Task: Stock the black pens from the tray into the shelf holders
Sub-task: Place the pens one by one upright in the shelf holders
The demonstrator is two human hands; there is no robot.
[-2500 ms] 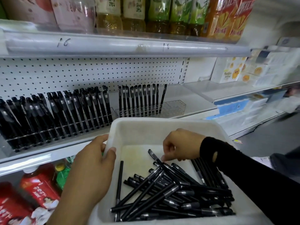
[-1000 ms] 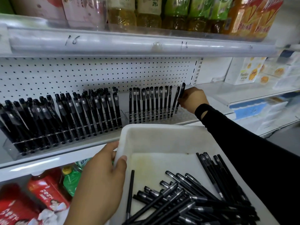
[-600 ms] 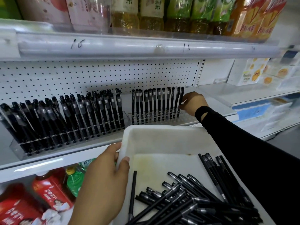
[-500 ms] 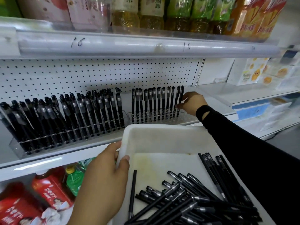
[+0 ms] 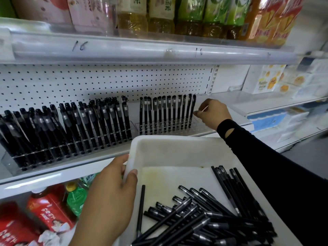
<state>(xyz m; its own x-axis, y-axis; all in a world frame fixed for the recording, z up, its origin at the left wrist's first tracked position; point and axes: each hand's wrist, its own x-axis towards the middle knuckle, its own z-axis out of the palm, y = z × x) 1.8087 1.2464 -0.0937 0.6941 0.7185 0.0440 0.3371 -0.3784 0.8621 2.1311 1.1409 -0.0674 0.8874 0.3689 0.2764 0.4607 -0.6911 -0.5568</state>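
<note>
Your left hand [image 5: 113, 197] grips the tray [image 5: 177, 148] rim. Your right hand [image 5: 213, 112], fingers curled, touches the rightmost pen [image 5: 192, 110] in the holder [image 5: 200, 125]; pinching or not, unclear

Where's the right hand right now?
Head view, right of centre: the right hand is up at the white shelf, fingers beside the rightmost black pen standing in the clear plastic holder, above the far rim of the white plastic tray.

White pegboard panel [image 5: 106, 82] centre frame, bottled teas [image 5: 160, 15] along top, grey floor [image 5: 305, 157] at right, red drink cartons [image 5: 48, 210] lower left.
</note>
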